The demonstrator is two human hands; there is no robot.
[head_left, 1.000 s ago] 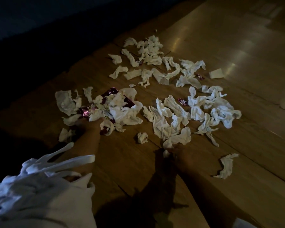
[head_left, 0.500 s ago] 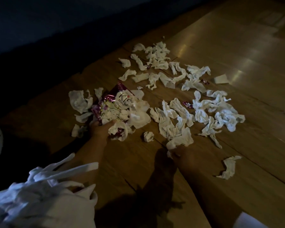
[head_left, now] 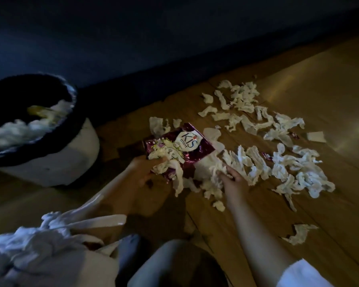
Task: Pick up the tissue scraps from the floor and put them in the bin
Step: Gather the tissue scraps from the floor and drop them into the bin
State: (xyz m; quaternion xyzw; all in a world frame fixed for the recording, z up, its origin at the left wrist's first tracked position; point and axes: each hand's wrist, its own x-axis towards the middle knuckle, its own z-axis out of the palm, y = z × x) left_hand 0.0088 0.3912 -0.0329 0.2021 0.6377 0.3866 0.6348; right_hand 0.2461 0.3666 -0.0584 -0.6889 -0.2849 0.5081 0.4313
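Several white tissue scraps (head_left: 288, 166) lie scattered over the wooden floor (head_left: 330, 83). My left hand (head_left: 145, 168) grips a bunch of tissue together with a maroon candy wrapper (head_left: 184, 146), lifted off the floor. My right hand (head_left: 232, 181) grasps a clump of tissue scraps (head_left: 214, 177) at the near edge of the pile. The bin (head_left: 50, 154), white with a dark liner, stands at the left with tissue and something yellow inside.
A dark wall (head_left: 153, 48) runs along the back. White cloth (head_left: 39, 255) covers my lap at bottom left, and my knee (head_left: 174, 264) is at bottom centre. One stray scrap (head_left: 298, 233) lies apart at the lower right.
My left hand has lifted the wrapper and tissue bunch off the floor. My right hand has closed on tissue at the pile's edge. The view swung left, bringing the bin in.
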